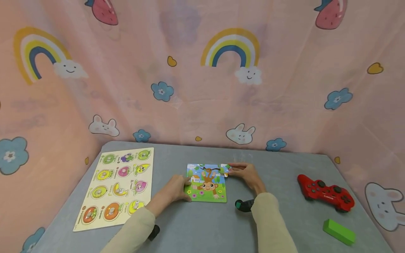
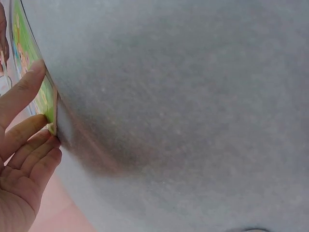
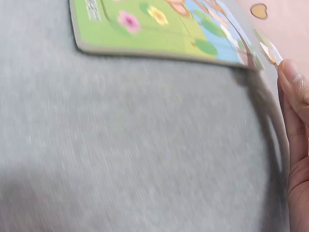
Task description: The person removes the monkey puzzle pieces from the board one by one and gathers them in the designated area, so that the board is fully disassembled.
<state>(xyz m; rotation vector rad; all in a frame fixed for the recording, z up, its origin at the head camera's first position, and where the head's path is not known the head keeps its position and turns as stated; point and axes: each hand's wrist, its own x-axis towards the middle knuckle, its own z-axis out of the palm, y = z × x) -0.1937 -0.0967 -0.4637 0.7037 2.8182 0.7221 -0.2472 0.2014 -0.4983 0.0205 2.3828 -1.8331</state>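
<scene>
A square jigsaw puzzle (image 1: 207, 191) with a monkey picture lies on the grey table. My left hand (image 1: 175, 189) holds it at its left side. In the left wrist view, the thumb (image 2: 31, 79) is at one edge and the fingertips (image 2: 50, 150) at the adjoining edge near a corner. Between the thumb and fingers of my right hand (image 1: 248, 175) is a small puzzle piece (image 1: 225, 169), pinched over the puzzle's upper right corner. The right wrist view shows this piece (image 3: 269, 50) tilted and raised above the board's edge.
To the left lies a cream board (image 1: 118, 188) with fruit pictures. A red game controller (image 1: 327, 193) and a green block (image 1: 339, 232) lie at the right. A pink patterned curtain (image 1: 190, 116) hangs behind the grey table (image 1: 202, 228).
</scene>
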